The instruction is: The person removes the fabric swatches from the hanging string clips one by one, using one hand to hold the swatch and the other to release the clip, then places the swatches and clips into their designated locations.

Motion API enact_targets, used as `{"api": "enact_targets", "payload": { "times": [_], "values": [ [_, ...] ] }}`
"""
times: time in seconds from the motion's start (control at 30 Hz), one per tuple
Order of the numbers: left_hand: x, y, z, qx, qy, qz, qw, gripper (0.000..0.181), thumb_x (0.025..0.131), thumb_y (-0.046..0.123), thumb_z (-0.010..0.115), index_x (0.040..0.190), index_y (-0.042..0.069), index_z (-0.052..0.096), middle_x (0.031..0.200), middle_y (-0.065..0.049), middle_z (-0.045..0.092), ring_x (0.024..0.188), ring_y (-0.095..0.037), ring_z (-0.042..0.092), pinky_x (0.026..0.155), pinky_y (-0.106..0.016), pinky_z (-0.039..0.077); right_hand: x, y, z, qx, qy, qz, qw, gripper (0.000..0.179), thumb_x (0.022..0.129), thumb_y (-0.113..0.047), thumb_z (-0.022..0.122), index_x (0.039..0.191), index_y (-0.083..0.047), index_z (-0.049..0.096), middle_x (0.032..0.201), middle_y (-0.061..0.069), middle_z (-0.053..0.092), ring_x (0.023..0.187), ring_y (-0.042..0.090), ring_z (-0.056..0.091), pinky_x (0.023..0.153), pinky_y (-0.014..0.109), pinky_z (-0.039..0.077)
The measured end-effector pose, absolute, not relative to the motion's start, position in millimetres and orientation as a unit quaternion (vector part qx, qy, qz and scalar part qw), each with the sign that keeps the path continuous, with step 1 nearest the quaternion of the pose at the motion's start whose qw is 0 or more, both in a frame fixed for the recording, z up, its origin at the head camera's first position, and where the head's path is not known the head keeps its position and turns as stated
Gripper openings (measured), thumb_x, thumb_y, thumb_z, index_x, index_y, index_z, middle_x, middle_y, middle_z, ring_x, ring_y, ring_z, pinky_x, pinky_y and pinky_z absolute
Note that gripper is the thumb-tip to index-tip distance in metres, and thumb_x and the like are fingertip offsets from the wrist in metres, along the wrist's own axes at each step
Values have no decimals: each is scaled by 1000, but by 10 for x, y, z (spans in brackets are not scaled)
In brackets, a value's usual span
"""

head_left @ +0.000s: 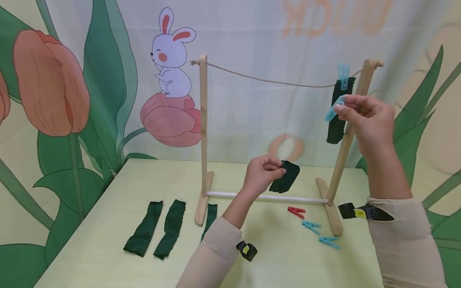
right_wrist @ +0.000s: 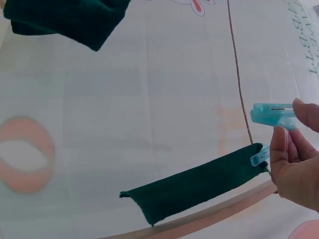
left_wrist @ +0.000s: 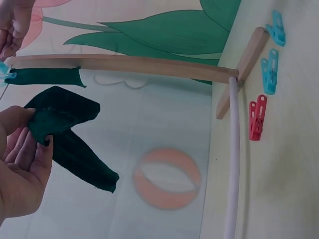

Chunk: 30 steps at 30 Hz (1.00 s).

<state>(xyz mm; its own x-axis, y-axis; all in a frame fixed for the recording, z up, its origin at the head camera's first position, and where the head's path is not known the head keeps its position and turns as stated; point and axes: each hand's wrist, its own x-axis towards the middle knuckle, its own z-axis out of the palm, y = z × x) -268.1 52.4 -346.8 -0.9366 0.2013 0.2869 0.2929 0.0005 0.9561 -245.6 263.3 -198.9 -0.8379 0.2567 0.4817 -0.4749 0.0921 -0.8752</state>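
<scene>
My left hand (head_left: pixel 261 176) pinches a dark green cloth strip (head_left: pixel 287 180) in front of the stand, above the table. In the left wrist view this cloth (left_wrist: pixel 84 162) hangs bent over the fingers. My right hand (head_left: pixel 376 120) holds a light blue clothespin (head_left: pixel 331 113) between thumb and fingers, near the right post. Behind it another green strip (head_left: pixel 335 132) hangs from the rope (head_left: pixel 266 81), fastened by a blue clothespin (head_left: pixel 343 76). The right wrist view shows the held clothespin (right_wrist: pixel 271 115) apart from the rope and above the clipped strip (right_wrist: pixel 194 186).
The rope runs between two wooden posts (head_left: pixel 203 128), joined low by a white rod (head_left: pixel 291 198). Green strips (head_left: pixel 144 228) lie at the table's left, one partly behind my left forearm. A red clothespin (head_left: pixel 296 212) and two blue clothespins (head_left: pixel 311 227) lie by the right foot.
</scene>
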Motion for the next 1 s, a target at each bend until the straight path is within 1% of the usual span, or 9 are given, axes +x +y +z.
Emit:
{"api": "enact_targets", "payload": {
  "times": [0.1, 0.2, 0.37, 0.53, 0.67, 0.77, 1.0],
  "values": [
    [-2681, 491, -3506, -171, -702, -691, 34, 8, 78, 5, 73, 84, 4, 67, 74, -1, 69, 68, -10, 63, 56, -23, 48, -2465, 2658, -2059, 72, -698, 659, 270, 34, 72, -20, 80, 100, -3, 70, 83, 3, 62, 71, 12, 61, 73, 14, 46],
    [-2681, 464, -3545, -169, -700, -693, 36, 8, 79, 5, 73, 85, 4, 68, 75, -1, 69, 68, -10, 63, 55, -23, 48, -2479, 2683, -2127, 71, -701, 658, 266, 34, 72, -20, 80, 100, -3, 70, 82, 3, 62, 71, 12, 60, 72, 14, 46],
    [-2671, 434, -3612, -176, -694, -697, 35, 11, 79, 3, 72, 90, 2, 68, 78, -3, 69, 71, -10, 63, 63, -23, 50, -2476, 2712, -2247, 78, -698, 664, 256, 34, 73, -19, 79, 101, -2, 69, 83, 3, 62, 71, 11, 60, 71, 14, 47],
    [-2639, 395, -3699, -178, -688, -703, 34, 15, 81, 1, 69, 95, 0, 67, 80, -5, 68, 72, -12, 63, 67, -25, 51, -2460, 2731, -2393, 89, -687, 679, 242, 33, 75, -16, 78, 102, -1, 68, 84, 4, 61, 71, 12, 60, 72, 14, 47],
    [-2631, 348, -3784, -172, -691, -701, 33, 15, 82, 2, 68, 97, -1, 67, 81, -4, 65, 73, -13, 60, 71, -25, 50, -2462, 2745, -2505, 95, -676, 693, 230, 32, 76, -13, 77, 102, 1, 67, 85, 5, 61, 70, 12, 60, 72, 15, 48],
    [-2637, 302, -3837, -164, -693, -701, 33, 15, 83, 2, 67, 98, -1, 67, 81, -4, 64, 73, -12, 58, 71, -24, 50, -2463, 2762, -2582, 96, -676, 695, 225, 32, 77, -13, 76, 105, 0, 67, 85, 4, 61, 70, 12, 61, 72, 16, 48],
    [-2607, 146, -3887, -143, -690, -709, 35, 18, 83, -3, 64, 100, -6, 66, 81, -9, 62, 72, -11, 56, 70, -23, 48, -2464, 2802, -2788, 113, -666, 708, 205, 31, 81, -5, 71, 111, 1, 65, 84, 3, 59, 70, 11, 60, 73, 16, 48]
  ]
}}
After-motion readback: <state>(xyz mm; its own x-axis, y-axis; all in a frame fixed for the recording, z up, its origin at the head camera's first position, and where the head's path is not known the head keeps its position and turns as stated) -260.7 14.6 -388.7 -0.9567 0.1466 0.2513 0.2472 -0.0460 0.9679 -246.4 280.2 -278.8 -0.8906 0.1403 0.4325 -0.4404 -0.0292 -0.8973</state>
